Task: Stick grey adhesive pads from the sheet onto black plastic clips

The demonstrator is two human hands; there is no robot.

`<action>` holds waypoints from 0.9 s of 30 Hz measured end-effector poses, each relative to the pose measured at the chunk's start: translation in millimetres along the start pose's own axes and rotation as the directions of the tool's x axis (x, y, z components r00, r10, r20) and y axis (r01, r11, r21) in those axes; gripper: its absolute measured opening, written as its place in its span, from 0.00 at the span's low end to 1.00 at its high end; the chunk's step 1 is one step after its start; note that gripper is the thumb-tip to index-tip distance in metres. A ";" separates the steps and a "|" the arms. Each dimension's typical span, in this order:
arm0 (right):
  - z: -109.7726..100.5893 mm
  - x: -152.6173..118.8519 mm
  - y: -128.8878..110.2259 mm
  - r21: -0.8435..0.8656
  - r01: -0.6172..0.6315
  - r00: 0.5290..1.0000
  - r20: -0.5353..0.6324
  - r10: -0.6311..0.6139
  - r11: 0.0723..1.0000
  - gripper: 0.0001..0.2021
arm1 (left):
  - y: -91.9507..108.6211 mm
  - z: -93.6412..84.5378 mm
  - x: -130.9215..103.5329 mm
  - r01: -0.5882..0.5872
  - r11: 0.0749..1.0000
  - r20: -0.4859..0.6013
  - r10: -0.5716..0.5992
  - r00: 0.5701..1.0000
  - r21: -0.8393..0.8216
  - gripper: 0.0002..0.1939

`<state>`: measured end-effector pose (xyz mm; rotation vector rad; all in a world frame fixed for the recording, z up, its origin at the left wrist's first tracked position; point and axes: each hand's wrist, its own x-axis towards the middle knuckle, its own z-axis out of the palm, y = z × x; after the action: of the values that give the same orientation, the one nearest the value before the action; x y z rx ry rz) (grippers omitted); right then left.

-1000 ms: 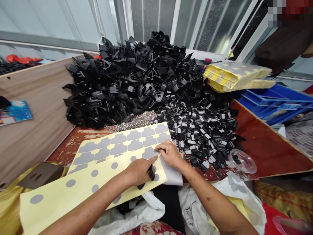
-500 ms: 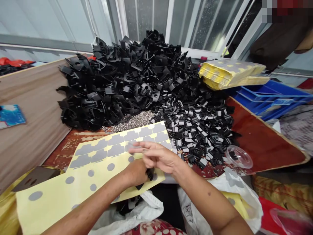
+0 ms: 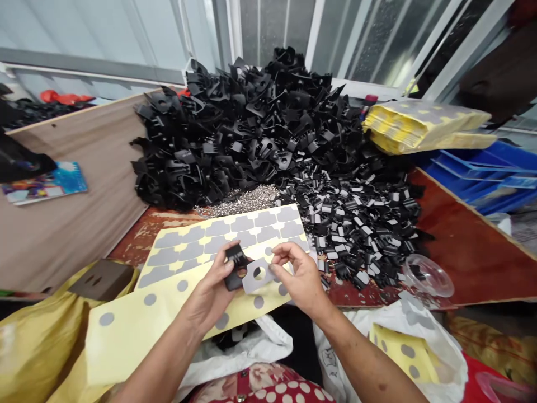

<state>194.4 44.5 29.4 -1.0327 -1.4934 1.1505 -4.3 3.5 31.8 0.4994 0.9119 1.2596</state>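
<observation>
My left hand (image 3: 208, 294) grips a black plastic clip part (image 3: 235, 257) with a round hole in it. Pinched at its right edge by my right hand (image 3: 301, 278) is a grey sticker (image 3: 252, 282) with a round cutout. The sticker's left edge is right beside the clip part; I cannot tell whether they touch. Both hands are above a yellow backing sheet (image 3: 126, 347) dotted with grey circles. Behind it, another sheet (image 3: 218, 228) carries rows of grey shaped stickers.
A tall heap of black plastic clip parts (image 3: 235, 129) fills the back of the table. Small metal springs (image 3: 247, 200) lie before it, and small black-and-grey pieces (image 3: 356, 218) spread rightward. A clear plastic cup (image 3: 434, 277), stacked yellow sheets (image 3: 423, 126) and blue crates (image 3: 482, 176) are at right.
My hands, crossed over before, are now apart, showing the clip part and the sticker side by side. My right hand has come down from the sticker sheet. The view has shifted leftward.
</observation>
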 end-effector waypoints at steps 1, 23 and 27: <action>6.5 -1.7 -0.2 -0.010 0.005 1.000 0.009 -0.005 1.000 0.11 | -2.6 0.5 -1.2 0.002 0.999 0.005 -0.002 1.000 -0.051 0.26; 37.7 2.0 5.0 -0.035 0.026 0.999 0.047 -0.025 0.999 0.08 | -7.3 -7.5 -7.5 0.006 0.979 0.099 0.015 0.995 -0.205 0.19; 36.3 2.6 9.6 -0.006 -0.003 0.999 0.045 0.003 1.000 0.08 | -7.4 -7.9 -6.5 0.005 0.978 0.073 0.011 0.997 -0.206 0.19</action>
<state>159.1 42.7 16.7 -1.0192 -1.5322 1.1788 -6.5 -5.9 23.7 0.3805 0.7088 1.3133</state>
